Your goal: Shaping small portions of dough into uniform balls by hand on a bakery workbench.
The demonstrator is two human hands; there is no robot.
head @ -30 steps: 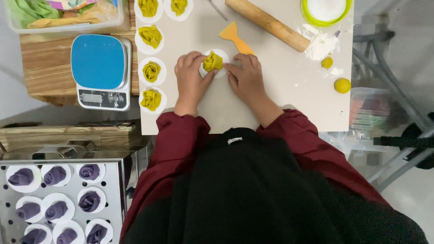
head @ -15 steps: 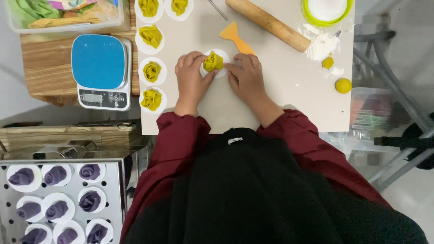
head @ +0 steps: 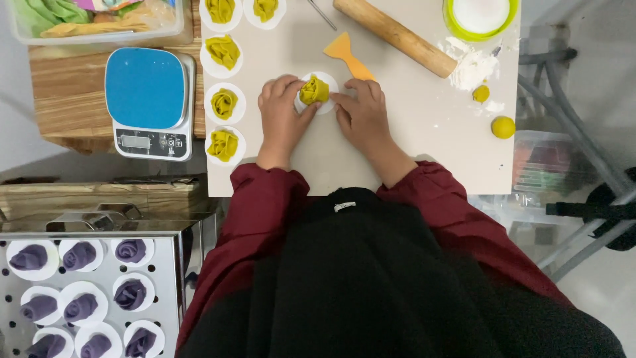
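A yellow-green dough rose (head: 314,89) sits on a round white paper (head: 326,105) on the pale work mat (head: 397,159). My left hand (head: 281,119) cups the paper's left edge, with its fingertips touching the rose. At the right edge, my right hand (head: 361,116) has its fingertips against the paper. Both wrists come out of dark red sleeves. Several finished yellow-green roses on white papers (head: 224,105) stand in a column along the mat's left side.
An orange scraper (head: 348,56) and a wooden rolling pin (head: 394,36) lie just beyond my hands. Flour (head: 474,66), two yellow dough balls (head: 503,126) and a green-rimmed bowl (head: 480,14) are at the right. A blue kitchen scale (head: 147,103) stands left. A perforated steel tray (head: 13,318) holds purple roses (head: 79,255).
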